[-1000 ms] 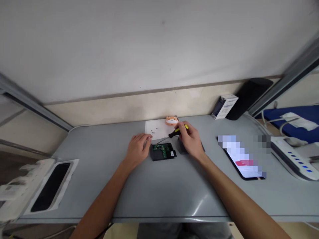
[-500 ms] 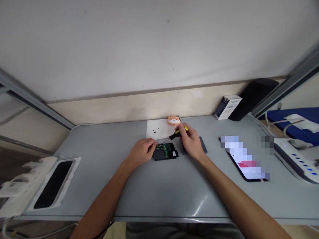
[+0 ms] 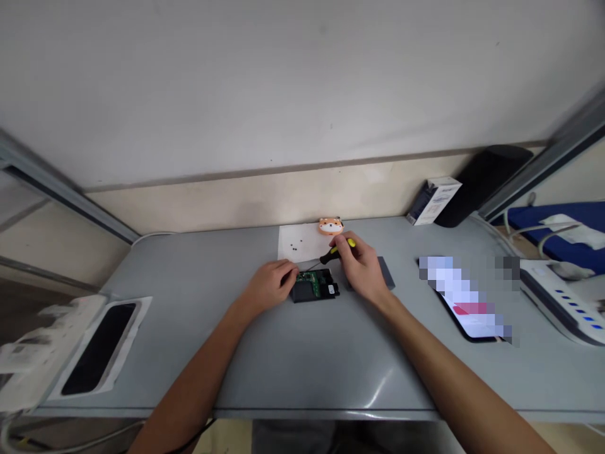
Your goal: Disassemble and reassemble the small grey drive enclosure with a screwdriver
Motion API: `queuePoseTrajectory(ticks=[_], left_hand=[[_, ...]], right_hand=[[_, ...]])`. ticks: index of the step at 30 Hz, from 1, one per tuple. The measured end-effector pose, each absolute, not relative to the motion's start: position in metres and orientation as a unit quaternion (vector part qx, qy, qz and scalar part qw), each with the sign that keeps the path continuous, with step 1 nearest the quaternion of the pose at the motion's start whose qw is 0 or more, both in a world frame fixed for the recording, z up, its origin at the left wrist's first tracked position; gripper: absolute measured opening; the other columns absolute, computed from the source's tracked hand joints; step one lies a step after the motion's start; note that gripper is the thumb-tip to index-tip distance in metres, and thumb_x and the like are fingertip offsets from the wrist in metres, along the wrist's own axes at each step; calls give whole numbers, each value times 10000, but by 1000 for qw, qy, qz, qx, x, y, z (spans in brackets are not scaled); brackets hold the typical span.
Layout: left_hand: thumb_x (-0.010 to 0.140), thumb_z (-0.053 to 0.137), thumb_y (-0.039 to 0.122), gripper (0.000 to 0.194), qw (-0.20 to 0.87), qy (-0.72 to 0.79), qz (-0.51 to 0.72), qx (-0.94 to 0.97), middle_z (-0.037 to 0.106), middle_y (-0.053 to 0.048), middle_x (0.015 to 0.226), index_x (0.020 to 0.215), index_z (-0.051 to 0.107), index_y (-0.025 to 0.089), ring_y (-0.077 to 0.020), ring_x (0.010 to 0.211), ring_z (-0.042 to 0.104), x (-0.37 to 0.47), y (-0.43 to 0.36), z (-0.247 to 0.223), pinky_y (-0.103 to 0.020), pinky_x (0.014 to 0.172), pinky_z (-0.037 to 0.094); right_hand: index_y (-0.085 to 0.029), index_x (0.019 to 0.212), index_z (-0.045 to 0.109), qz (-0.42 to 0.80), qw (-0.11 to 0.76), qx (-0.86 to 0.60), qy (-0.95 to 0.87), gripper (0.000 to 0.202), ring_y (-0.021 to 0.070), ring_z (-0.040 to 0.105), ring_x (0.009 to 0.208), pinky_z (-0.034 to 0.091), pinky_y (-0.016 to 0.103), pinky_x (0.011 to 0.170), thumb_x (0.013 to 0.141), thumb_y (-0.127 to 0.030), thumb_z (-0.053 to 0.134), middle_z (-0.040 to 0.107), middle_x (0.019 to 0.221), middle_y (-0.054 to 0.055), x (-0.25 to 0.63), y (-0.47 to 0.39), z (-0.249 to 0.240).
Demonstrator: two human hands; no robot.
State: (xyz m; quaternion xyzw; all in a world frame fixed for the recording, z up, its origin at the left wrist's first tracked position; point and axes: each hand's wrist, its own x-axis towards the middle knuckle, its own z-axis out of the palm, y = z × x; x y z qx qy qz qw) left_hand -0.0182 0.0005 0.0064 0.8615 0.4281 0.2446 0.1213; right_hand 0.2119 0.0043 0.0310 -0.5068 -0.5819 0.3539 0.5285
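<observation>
Right hand point(image 3: 362, 268), just right of centre: wrist angled up-left, grip wrapped round a yellow-and-black screwdriver point(image 3: 329, 255), shaft slanting down-left to a circuit board point(image 3: 316, 287), frame centre. Left hand point(image 3: 270, 285) low, fingers bunched at the board's upper-left corner; whether its grip pinches anything, cannot tell. Grey worktop point(image 3: 331, 359); pale wall point(image 3: 283, 88) filling upper frame.

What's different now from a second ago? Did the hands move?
The left hand moved right, and its fingertips are now at the corner of the circuit-board device, near the screwdriver's tip. I can't tell if they're pinching anything. The right hand still holds the screwdriver. The paper and dog-faced case stayed put.
</observation>
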Motion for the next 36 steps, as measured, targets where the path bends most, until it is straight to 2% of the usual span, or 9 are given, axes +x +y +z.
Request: queuePoseTrajectory(ticks=[8, 17, 21, 25, 27, 29, 32, 34, 36], left_hand=[[1025, 475, 190, 239, 132, 439, 231, 858, 754, -33, 894, 926, 690, 226, -195, 788, 694, -19, 0, 3, -320, 739, 535], [1063, 475, 239, 273, 121, 429, 240, 862, 745, -39, 872, 910, 699, 217, -198, 789, 692, -20, 2, 1, -332, 771, 545], [1054, 482, 216, 258, 128, 430, 233, 863, 735, -42, 861, 913, 697, 199, -194, 786, 687, -19, 2, 2, -325, 790, 540], [1051, 474, 202, 252, 132, 432, 217, 865, 745, -52, 903, 947, 703, 191, -193, 824, 692, -19, 3, 2, -317, 812, 536], [1052, 473, 204, 249, 132, 435, 213, 865, 747, -52, 909, 962, 705, 190, -190, 825, 691, -19, 3, 3, -313, 813, 536], [1055, 471, 208, 251, 132, 433, 208, 867, 744, -49, 905, 972, 707, 191, -186, 818, 688, -19, 2, 3, -310, 811, 538], [1063, 461, 217, 264, 125, 432, 211, 868, 741, -51, 907, 982, 711, 190, -186, 824, 688, -20, 2, 4, -312, 819, 542], [1065, 459, 223, 270, 121, 432, 215, 867, 740, -50, 912, 985, 715, 194, -186, 835, 689, -20, 2, 4, -315, 830, 546], [1066, 461, 229, 275, 117, 431, 218, 868, 741, -47, 914, 980, 720, 201, -187, 850, 691, -20, 3, 4, -318, 838, 549]], right_hand=[[-249, 836, 603, 326, 484, -474, -659, 417, 173, 551, 623, 426, 305, 625, 985, -618, 477, 656, 730, 12, 204, 7, 40], [-259, 796, 540, 303, 378, -412, -772, 326, 167, 493, 632, 387, 306, 650, 1021, -482, 461, 553, 670, -15, 186, 16, 69], [-249, 751, 493, 315, 487, -372, -724, 349, 182, 559, 782, 465, 327, 745, 986, -500, 550, 582, 808, 21, 171, 21, 61], [-249, 834, 486, 470, 585, -336, -569, 419, 148, 631, 716, 529, 328, 710, 947, -637, 597, 658, 872, 15, 161, 26, 41], [-256, 904, 529, 504, 600, -319, -533, 418, 128, 609, 628, 515, 304, 654, 920, -658, 642, 637, 776, -24, 162, 27, 35], [-271, 1035, 599, 505, 615, -303, -525, 429, 119, 550, 570, 473, 284, 606, 891, -665, 689, 545, 659, -70, 163, 27, 32], [-286, 1176, 641, 547, 634, -269, -476, 545, 127, 522, 588, 464, 290, 608, 901, -755, 597, 502, 667, -63, 166, 26, 31], [-275, 1123, 669, 585, 630, -257, -442, 545, 134, 562, 662, 489, 295, 657, 909, -767, 570, 547, 738, -34, 166, 26, 31], [-256, 1013, 675, 602, 618, -257, -435, 495, 136, 605, 737, 504, 290, 703, 865, -728, 675, 589, 801, -17, 166, 25, 30]])
